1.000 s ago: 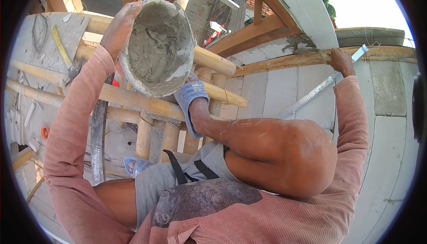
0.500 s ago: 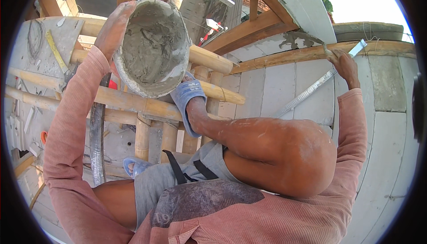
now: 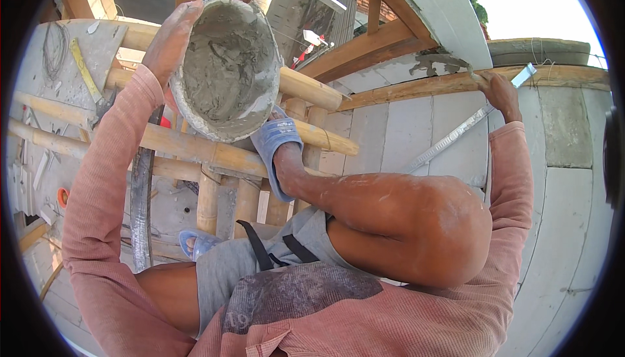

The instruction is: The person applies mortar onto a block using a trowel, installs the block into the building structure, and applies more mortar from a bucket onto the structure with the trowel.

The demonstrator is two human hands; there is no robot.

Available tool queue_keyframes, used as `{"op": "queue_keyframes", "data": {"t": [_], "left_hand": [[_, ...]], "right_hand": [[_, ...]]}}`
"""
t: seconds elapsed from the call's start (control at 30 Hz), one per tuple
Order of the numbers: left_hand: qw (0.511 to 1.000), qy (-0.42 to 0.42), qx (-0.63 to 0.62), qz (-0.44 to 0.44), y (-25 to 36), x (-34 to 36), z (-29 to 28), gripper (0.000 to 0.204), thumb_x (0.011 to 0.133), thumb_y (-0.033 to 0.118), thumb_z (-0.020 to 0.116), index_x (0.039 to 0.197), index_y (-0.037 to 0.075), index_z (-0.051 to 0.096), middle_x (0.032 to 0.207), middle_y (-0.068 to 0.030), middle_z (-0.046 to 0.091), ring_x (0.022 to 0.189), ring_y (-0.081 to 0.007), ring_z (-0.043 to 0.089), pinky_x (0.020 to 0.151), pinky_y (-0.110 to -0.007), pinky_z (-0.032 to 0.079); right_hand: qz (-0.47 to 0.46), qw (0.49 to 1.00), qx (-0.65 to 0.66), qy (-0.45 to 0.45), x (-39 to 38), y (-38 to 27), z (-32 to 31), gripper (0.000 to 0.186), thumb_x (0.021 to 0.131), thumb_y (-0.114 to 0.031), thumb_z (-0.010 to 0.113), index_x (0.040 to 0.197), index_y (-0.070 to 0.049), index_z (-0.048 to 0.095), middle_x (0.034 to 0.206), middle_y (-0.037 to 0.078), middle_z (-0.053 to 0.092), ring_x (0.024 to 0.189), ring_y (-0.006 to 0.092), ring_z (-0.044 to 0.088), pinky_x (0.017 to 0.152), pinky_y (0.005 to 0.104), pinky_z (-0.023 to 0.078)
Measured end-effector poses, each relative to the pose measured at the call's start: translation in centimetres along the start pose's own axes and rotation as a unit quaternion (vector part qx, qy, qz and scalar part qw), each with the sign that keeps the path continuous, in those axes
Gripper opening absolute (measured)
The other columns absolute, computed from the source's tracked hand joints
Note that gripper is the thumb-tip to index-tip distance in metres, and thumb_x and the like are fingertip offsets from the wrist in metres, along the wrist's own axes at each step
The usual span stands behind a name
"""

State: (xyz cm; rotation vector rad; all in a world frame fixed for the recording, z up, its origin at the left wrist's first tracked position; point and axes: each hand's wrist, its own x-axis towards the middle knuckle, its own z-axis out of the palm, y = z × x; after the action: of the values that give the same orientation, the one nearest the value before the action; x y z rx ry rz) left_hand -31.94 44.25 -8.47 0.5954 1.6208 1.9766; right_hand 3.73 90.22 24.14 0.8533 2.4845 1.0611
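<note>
My left hand (image 3: 170, 41) is closed on the left rim of a mortar-caked bucket (image 3: 273, 90), tilted so its mouth faces me. Wet grey mortar (image 3: 228, 64) coats its inside, and a thin wire handle spans its far side. Out to the right, my right hand (image 3: 500, 93) is closed near a wooden beam (image 3: 430, 90). A short, mortar-coloured end juts from its fingers toward the wall; I cannot make out its kind. A long silvery metal strip (image 3: 449, 139) runs slantwise behind or under that hand. Grey mortar (image 3: 436, 65) is smeared on the pale wall just beyond the beam.
Bamboo poles (image 3: 195, 145) form a scaffold under my sandalled foot (image 3: 277, 139). Pale wall blocks (image 3: 403, 129) lie to the right. A yellow-handled tool (image 3: 84, 70) and coiled wire (image 3: 55, 51) rest on a board at left. A dark strap-like strip (image 3: 140, 207) hangs by my leg.
My right hand has shifted slightly left and nearer, staying by the beam and the smeared mortar. The bucket, still in my left hand, has moved a little right in the picture.
</note>
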Motion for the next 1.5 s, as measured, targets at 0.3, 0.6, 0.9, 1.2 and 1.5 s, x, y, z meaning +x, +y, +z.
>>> {"op": "queue_keyframes", "data": {"t": [0.3,0.6,0.9,1.2,1.5], "left_hand": [[1.0,-0.003,0.003,-0.008,-0.6,0.5,-0.4,0.053,0.103,0.046,0.047,0.134,0.004,0.056,0.128,-0.007,0.059,0.12,-0.0177,0.052,0.108,-0.031,0.036],[0.999,-0.003,0.031,0.023,-1.0,0.5,-0.5,0.056,0.102,0.049,0.047,0.133,0.004,0.057,0.127,-0.0082,0.059,0.12,-0.0191,0.052,0.108,-0.031,0.035],[0.995,0.005,0.094,0.042,0.7,-0.4,0.1,0.057,0.103,0.049,0.045,0.133,0.001,0.056,0.129,-0.0101,0.059,0.123,-0.0201,0.051,0.11,-0.031,0.033],[0.995,0.021,0.086,0.035,1.8,-1.3,1.2,0.054,0.104,0.046,0.045,0.13,0.0,0.057,0.127,-0.0113,0.06,0.121,-0.0206,0.052,0.11,-0.032,0.034],[0.999,0.019,0.035,0.027,0.6,-0.8,0.1,0.052,0.104,0.045,0.046,0.128,0.0,0.058,0.125,-0.0106,0.06,0.119,-0.0198,0.052,0.108,-0.03,0.034]], "right_hand": [[0.056,0.997,0.032,-0.036,-0.8,1.7,-4.4,0.037,0.094,-0.042,0.062,0.114,-0.014,0.076,0.097,0.017,0.075,0.092,0.0376,0.071,0.083,0.0487,0.055],[0.033,0.999,0.014,0.012,-2.1,4.6,-5.4,0.036,0.094,-0.042,0.063,0.111,-0.014,0.077,0.092,0.016,0.075,0.086,0.037,0.071,0.078,0.0487,0.054],[-0.006,1.0,-0.007,-0.004,-0.5,0.7,-8.7,0.032,0.091,-0.04,0.065,0.105,-0.014,0.078,0.099,0.014,0.075,0.093,0.0357,0.07,0.081,0.0479,0.054],[0.019,0.999,-0.042,0.003,1.6,1.7,-14.9,0.034,0.08,-0.039,0.066,0.098,-0.012,0.077,0.088,0.016,0.074,0.086,0.0387,0.07,0.079,0.0485,0.053],[-0.028,0.99,0.138,0.009,-4.3,2.4,-9.0,0.044,0.087,-0.028,0.074,0.125,-0.007,0.069,0.12,0.015,0.071,0.112,0.0316,0.066,0.095,0.0412,0.051]]}}
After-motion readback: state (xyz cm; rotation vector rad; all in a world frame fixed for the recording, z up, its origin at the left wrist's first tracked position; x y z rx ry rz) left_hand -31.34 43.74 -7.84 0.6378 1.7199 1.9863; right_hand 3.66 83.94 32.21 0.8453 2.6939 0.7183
